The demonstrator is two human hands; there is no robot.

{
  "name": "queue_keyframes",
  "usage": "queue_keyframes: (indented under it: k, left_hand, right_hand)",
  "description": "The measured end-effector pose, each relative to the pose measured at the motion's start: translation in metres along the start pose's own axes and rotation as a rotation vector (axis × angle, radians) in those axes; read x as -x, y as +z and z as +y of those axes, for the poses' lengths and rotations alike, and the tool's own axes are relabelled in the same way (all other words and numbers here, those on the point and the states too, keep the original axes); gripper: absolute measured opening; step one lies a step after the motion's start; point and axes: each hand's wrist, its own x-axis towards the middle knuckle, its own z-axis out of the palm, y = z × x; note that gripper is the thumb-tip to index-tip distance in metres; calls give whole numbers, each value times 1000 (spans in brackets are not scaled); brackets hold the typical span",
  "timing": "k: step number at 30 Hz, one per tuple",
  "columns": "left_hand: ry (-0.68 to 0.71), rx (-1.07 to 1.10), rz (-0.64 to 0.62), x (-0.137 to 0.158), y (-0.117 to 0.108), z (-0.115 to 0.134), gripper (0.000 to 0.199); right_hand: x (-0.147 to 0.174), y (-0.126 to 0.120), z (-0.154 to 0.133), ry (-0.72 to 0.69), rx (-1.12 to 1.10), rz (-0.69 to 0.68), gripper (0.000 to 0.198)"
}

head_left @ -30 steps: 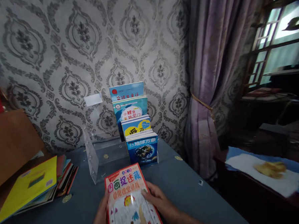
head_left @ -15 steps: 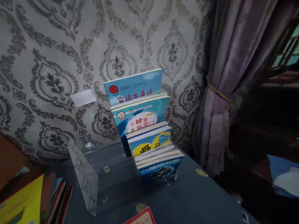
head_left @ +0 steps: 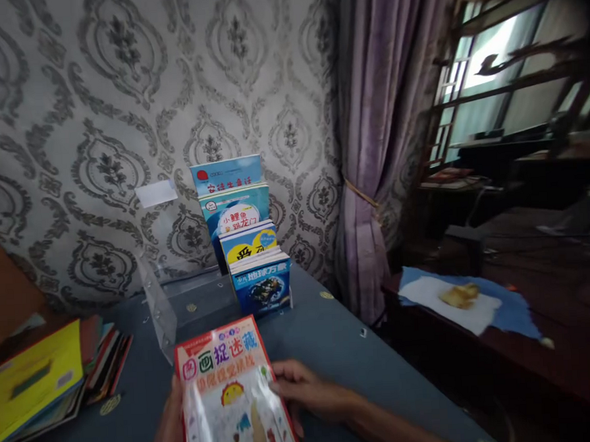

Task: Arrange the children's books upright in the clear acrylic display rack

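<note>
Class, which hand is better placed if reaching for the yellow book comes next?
Left hand, likely: it holds the red-bordered book by its left edge, nearer the yellow book; the right hand holds the other edge.

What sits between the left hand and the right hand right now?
In the head view, the red-bordered book: the left hand is at its left edge, the right hand at its right edge.

The left hand [head_left: 168,424] shows partly, its fingers mostly hidden; the right hand [head_left: 304,389] grips, thumb [head_left: 280,387] on top, bare forearm [head_left: 385,428] slanting down rightward.
</note>
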Motion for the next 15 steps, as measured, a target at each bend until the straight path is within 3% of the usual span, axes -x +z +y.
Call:
queue_keyframes:
  k: [3, 6, 10, 12, 15]
  left_hand:
    - [221, -81, 155, 24, 14, 20, 66]
    - [365, -78, 139, 45, 27, 40, 59]
    - [622, -70, 187, 52, 31, 55, 55]
    - [673, -110, 209, 49, 24, 53, 54]
    - [642, -154, 244, 39, 8, 41, 58]
  right_hand:
    - [1, 11, -15, -70, 119, 18, 59]
    - [1, 27, -38, -176, 347, 19, 60]
    - [-2, 51, -61, -388, 770, 182, 38]
    - [-6, 59, -57, -436, 911, 249, 29]
    - [-12, 67, -33, -442, 998, 353, 26]
